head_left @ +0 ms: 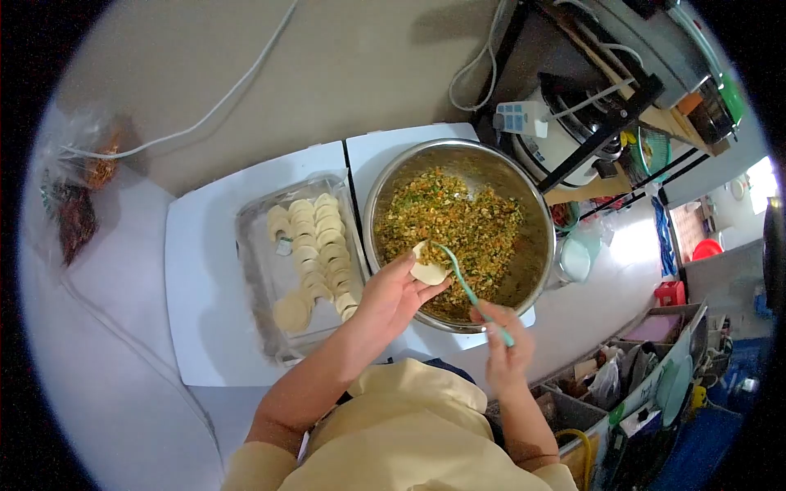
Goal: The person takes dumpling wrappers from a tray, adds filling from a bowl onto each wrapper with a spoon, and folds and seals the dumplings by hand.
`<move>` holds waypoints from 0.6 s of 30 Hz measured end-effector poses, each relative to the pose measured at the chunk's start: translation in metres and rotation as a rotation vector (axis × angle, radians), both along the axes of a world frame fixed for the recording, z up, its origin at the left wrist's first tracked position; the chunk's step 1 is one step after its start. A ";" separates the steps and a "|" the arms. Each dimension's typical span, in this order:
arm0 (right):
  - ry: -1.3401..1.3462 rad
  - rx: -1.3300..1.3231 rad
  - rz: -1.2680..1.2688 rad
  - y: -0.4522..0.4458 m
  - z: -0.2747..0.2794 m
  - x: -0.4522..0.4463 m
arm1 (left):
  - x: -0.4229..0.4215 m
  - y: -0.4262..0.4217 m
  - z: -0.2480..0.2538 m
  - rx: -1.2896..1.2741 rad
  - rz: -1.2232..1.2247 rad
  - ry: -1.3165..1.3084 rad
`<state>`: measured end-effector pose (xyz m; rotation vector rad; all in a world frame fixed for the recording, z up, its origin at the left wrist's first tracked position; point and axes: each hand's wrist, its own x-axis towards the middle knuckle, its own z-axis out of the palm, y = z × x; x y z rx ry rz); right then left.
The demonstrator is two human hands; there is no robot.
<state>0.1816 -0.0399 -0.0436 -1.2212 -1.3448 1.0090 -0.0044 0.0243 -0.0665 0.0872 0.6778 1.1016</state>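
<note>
Apparent filling step: left hand [398, 290] holds wrapper [429, 273] in its fingers, right hand [503, 342] grips spoon [465, 284]; next move likely requires centring mixture [487, 229].

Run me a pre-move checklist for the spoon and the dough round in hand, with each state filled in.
1. Dough round held in the left hand: ok.
2. Green spoon gripped in the right hand: ok.
3. Spoon's head at the dough round: ok, it is by the upper edge.
4. Chopped filling left in the steel bowl: ok, plenty.
5. More dough pieces in the tray: ok, overlapping in rows.
6. Amount of filling on the dough round: cannot tell, too small to judge.
</note>
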 end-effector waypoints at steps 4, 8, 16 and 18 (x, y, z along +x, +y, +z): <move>-0.671 0.393 0.211 -0.009 -0.008 -0.015 | 0.006 0.008 -0.012 0.092 -0.030 -0.020; -0.650 0.257 0.181 -0.008 -0.006 -0.011 | 0.009 0.014 -0.020 0.007 -0.032 0.008; 0.212 -0.032 -0.105 0.008 -0.007 0.025 | 0.001 0.018 -0.030 -0.010 -0.082 -0.098; 0.032 0.072 -0.074 0.008 -0.003 0.034 | 0.000 0.017 -0.027 -0.025 -0.083 -0.087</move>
